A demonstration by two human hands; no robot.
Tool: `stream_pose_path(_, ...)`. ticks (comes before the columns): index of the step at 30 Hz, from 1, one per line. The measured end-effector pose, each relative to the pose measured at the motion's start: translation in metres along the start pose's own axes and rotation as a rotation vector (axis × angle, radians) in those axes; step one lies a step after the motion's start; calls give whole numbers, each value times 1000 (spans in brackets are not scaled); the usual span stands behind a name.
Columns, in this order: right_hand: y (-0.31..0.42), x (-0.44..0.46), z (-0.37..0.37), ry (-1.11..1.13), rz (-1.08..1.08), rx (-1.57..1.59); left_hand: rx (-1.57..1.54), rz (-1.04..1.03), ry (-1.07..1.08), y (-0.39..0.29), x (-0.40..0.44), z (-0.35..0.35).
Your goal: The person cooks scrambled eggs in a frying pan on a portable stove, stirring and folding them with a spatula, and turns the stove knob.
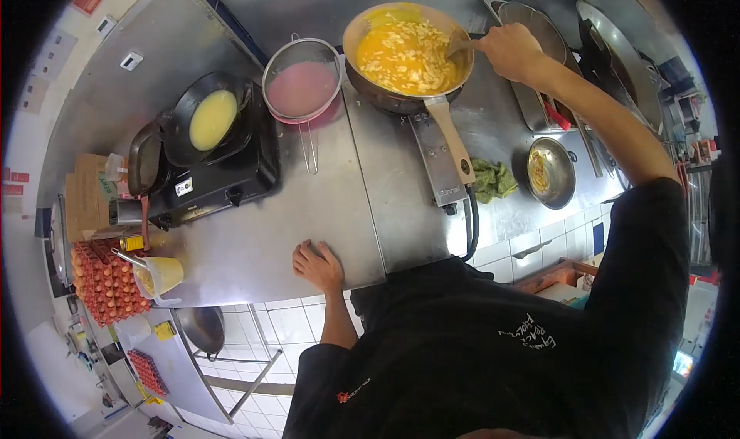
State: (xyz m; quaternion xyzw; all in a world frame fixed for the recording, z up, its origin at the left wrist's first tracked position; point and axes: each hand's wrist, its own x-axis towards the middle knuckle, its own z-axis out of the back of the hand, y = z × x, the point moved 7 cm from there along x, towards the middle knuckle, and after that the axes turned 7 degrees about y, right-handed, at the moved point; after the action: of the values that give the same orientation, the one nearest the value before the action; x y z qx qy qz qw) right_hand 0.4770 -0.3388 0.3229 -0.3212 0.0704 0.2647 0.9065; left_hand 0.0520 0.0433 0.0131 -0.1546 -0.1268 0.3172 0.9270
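Note:
My right hand is closed around the handle of a brownish spatula, whose tip dips into the pan at its right side. The deep frying pan holds a yellow, egg-like mixture with pale pieces in it. It sits on a single burner, with its light handle pointing towards me. My left hand rests on the near edge of the steel counter, fingers spread, holding nothing. A sieve lies over a pink bowl left of the pan.
On the left, a black stove carries a black pan with a pale yellow round. Egg trays and a tub stand beyond. To the right lie a green cloth and a small steel pan.

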Motion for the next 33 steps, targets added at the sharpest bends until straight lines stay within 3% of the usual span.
stream_pose_path(2, -2, 5, 3, -120, 14, -20, -28, 2, 5, 1, 0, -1)
stream_pose_path(9, -6, 49, 1, -176, 36, -129, -24, 1, -2, -1, 1, 2)
stream_pose_path(11, -6, 61, 3, -285, 91, -78, 1, 7, 8, -1, 1, 1)
stream_pose_path(17, 15, 88, 7, -249, 191, -209, 2, -12, 3, -2, 1, 3)
stream_pose_path(24, 59, 74, 32, -273, 289, -135, -5, 3, 17, -4, 2, 4)
stream_pose_path(27, 74, 51, 48, -554, 433, -42, -9, 9, 37, -2, 2, 2)
stream_pose_path(30, 77, 55, 32, -210, 292, -57, -6, -1, 7, 0, 0, 0)
stream_pose_path(33, 71, 38, 24, -199, 277, 12, -1, -22, -17, -1, 0, 1)
